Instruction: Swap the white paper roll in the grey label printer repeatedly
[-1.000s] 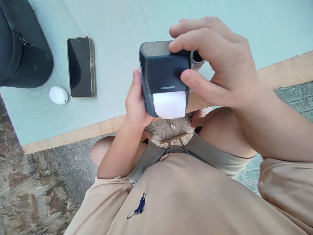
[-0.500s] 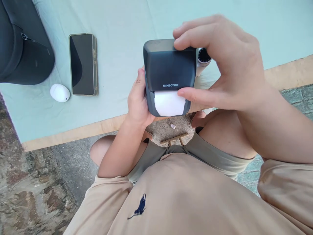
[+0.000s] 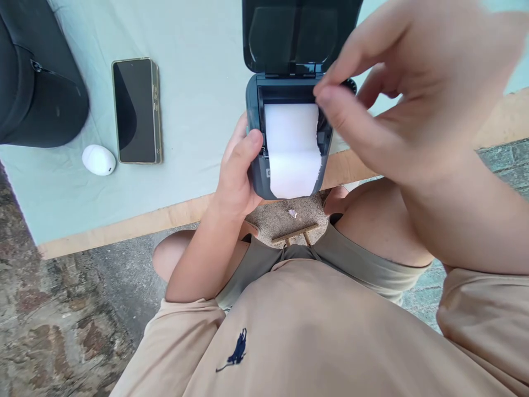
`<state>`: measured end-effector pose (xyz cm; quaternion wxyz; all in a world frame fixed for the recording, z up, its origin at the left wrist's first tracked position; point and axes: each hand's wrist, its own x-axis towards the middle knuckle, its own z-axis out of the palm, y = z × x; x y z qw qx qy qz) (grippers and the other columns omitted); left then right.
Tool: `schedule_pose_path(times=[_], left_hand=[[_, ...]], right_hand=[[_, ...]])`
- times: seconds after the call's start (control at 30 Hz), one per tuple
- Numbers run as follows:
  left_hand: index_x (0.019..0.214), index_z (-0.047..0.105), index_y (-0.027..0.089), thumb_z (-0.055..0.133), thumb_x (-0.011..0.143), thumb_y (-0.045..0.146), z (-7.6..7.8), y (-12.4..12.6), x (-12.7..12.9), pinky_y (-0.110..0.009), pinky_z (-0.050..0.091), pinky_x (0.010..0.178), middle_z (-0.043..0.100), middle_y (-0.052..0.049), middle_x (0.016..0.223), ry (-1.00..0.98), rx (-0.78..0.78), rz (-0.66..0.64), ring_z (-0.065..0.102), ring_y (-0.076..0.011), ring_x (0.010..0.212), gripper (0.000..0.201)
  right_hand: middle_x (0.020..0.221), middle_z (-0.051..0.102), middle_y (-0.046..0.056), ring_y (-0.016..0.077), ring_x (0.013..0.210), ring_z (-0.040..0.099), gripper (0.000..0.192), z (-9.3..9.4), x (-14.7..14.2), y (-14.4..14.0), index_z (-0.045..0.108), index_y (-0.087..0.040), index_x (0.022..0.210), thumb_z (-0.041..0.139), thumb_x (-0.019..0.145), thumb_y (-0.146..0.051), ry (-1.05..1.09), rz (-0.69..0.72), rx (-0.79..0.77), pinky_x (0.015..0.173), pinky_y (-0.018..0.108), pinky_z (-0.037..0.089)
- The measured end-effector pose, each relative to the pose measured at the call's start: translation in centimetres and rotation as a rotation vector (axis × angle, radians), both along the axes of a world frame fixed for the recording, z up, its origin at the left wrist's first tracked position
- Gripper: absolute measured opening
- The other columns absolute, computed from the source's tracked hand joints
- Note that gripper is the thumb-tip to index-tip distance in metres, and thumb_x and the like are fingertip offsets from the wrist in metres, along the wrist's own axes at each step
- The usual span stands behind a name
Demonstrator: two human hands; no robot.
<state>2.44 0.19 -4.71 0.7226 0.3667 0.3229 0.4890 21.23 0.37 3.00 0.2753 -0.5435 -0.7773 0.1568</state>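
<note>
A dark label printer [image 3: 257, 176] with its lid [image 3: 285, 38] swung up is held from its left side by my left hand [image 3: 237, 171]. The left thumb presses on the printer's front left rim. White paper [image 3: 293, 149] runs from the inner bay over the front edge, its right edge ragged. At the bay's upper right corner is my right hand [image 3: 397, 94], thumb and index fingertips drawn together. Motion blurs this hand, and I cannot tell whether anything is between the fingertips. Part of a dark round-topped object [image 3: 351, 85] shows behind the right fingers.
On the pale green tablecloth [image 3: 198, 82] lie a phone [image 3: 136, 110] and a small white rounded case [image 3: 98, 160]. A black zipped bag [image 3: 41, 82] stands at the far left. The table's wooden edge [image 3: 124, 226] runs in front of my lap.
The printer's lid has gone from closed to raised, exposing the bay and more paper. My right hand has left the closed lid and now hovers by the bay's right corner.
</note>
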Motion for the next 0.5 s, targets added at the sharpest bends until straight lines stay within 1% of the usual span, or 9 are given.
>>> schedule_pose_path(times=[0.03, 0.07, 0.17, 0.23, 0.3, 0.4, 0.43, 0.5], left_hand=[[0.112, 0.067, 0.032, 0.063, 0.087, 0.055, 0.0, 0.0, 0.0, -0.053, 0.053, 0.112, 0.073, -0.005, 0.118, 0.000, 0.020, -0.009, 0.045, -0.0364, 0.149, 0.034], [0.113, 0.068, 0.032, 0.064, 0.087, 0.053, 0.1, -0.1, 0.0, -0.053, 0.053, 0.113, 0.073, -0.005, 0.118, -0.001, 0.040, -0.017, 0.044, -0.0363, 0.149, 0.033], [0.114, 0.067, 0.033, 0.068, 0.087, 0.049, 0.2, -0.2, -0.1, -0.054, 0.052, 0.114, 0.073, -0.005, 0.118, 0.008, 0.077, -0.035, 0.044, -0.0366, 0.150, 0.032], [0.115, 0.067, 0.033, 0.068, 0.086, 0.052, 0.3, -0.2, -0.1, -0.054, 0.053, 0.113, 0.073, -0.005, 0.120, 0.034, 0.074, -0.032, 0.043, -0.0373, 0.151, 0.034], [0.115, 0.065, 0.032, 0.069, 0.083, 0.057, 0.3, -0.2, -0.1, -0.054, 0.055, 0.110, 0.073, -0.006, 0.121, 0.067, 0.059, -0.031, 0.041, -0.0390, 0.151, 0.041], [0.115, 0.064, 0.031, 0.071, 0.079, 0.060, 0.5, -0.1, -0.2, -0.053, 0.057, 0.106, 0.072, -0.007, 0.122, 0.110, 0.029, -0.018, 0.042, -0.0407, 0.151, 0.047], [0.115, 0.064, 0.031, 0.072, 0.078, 0.060, 0.6, -0.1, -0.1, -0.052, 0.057, 0.106, 0.073, -0.007, 0.122, 0.119, 0.021, -0.007, 0.042, -0.0408, 0.151, 0.047], [0.113, 0.064, 0.031, 0.071, 0.079, 0.060, 0.7, -0.2, -0.1, -0.052, 0.058, 0.105, 0.073, -0.007, 0.121, 0.133, 0.006, 0.007, 0.044, -0.0406, 0.150, 0.046]], right_hand=[[0.097, 0.069, -0.002, 0.0115, 0.073, 0.058, 0.022, -0.3, 0.0, 0.1, 0.064, -0.022, 0.102, 0.053, 0.090, -0.036, -0.063, 0.012, 0.031, 0.068, 0.031, 0.035], [0.092, 0.068, -0.003, 0.0109, 0.069, 0.056, 0.023, -0.5, 0.0, 0.1, 0.066, -0.023, 0.103, 0.056, 0.086, -0.036, -0.112, 0.011, 0.043, 0.065, 0.029, 0.032], [0.077, 0.064, -0.001, 0.0134, 0.067, 0.054, 0.032, -1.1, -0.2, 0.0, 0.066, -0.027, 0.112, 0.056, 0.084, -0.038, -0.283, 0.014, 0.051, 0.058, 0.026, 0.022], [0.073, 0.062, 0.000, 0.0140, 0.064, 0.052, 0.035, -1.1, -0.2, -0.2, 0.065, -0.029, 0.116, 0.056, 0.085, -0.041, -0.412, 0.029, 0.059, 0.056, 0.026, 0.018], [0.075, 0.063, 0.000, 0.0134, 0.062, 0.050, 0.033, -0.9, -0.2, -0.4, 0.063, -0.029, 0.115, 0.057, 0.085, -0.039, -0.469, 0.047, 0.080, 0.055, 0.026, 0.017], [0.076, 0.064, -0.003, 0.0117, 0.062, 0.051, 0.032, -0.4, 0.1, -0.6, 0.060, -0.031, 0.117, 0.056, 0.085, -0.034, -0.373, 0.110, 0.108, 0.054, 0.026, 0.021], [0.080, 0.065, -0.004, 0.0110, 0.063, 0.053, 0.035, -0.3, 0.2, -0.7, 0.059, -0.031, 0.120, 0.057, 0.085, -0.032, -0.325, 0.129, 0.107, 0.054, 0.027, 0.025], [0.094, 0.068, -0.004, 0.0097, 0.070, 0.058, 0.039, 0.1, 0.3, -0.9, 0.057, -0.030, 0.123, 0.060, 0.084, -0.031, -0.216, 0.153, 0.085, 0.056, 0.028, 0.033]])
